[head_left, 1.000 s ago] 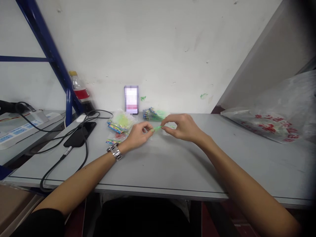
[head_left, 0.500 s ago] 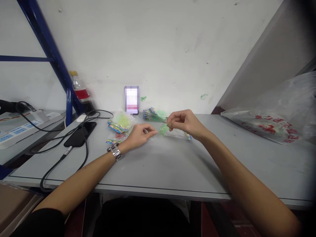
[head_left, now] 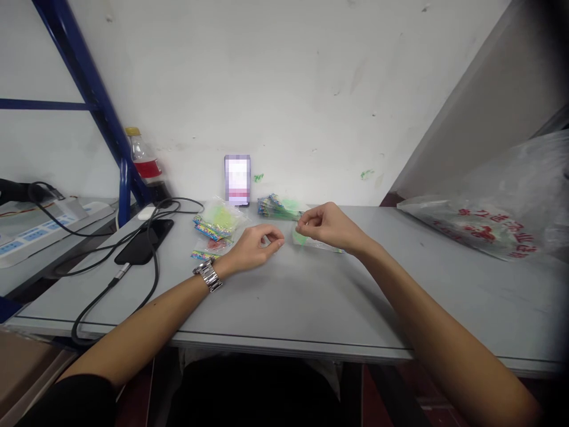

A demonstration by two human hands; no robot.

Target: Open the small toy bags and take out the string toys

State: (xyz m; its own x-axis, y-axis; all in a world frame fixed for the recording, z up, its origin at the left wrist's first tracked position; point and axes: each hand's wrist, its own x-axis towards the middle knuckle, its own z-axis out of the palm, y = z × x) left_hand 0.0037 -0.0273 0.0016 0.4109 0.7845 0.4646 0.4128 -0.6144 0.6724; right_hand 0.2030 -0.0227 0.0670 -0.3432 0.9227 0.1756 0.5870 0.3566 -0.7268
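Observation:
My left hand (head_left: 255, 246), with a metal watch (head_left: 208, 274) on its wrist, hovers low over the table, thumb and fingertips pinched together. Whatever it may hold is too small to make out. My right hand (head_left: 328, 226) is also closed in a pinch, just above a clear plastic packet (head_left: 301, 238) with something green inside. The hand partly covers this packet, and I cannot tell what its fingertips grip. Left of my left hand lie packets with yellow-green contents (head_left: 222, 217) and red contents (head_left: 217, 244). A pile of colourful-edged green packets (head_left: 275, 205) rests behind my hands.
A lit phone (head_left: 237, 181) leans on the wall. At left are a cabled black phone (head_left: 144, 242), a cola bottle (head_left: 149, 169), a power strip (head_left: 35, 234) and a blue frame (head_left: 89, 71). A large plastic bag (head_left: 498, 219) with red print stands at right.
My right hand has shifted slightly left and covers the packet a little differently. My left thumb and fingertips have moved slightly; the other things stay put.

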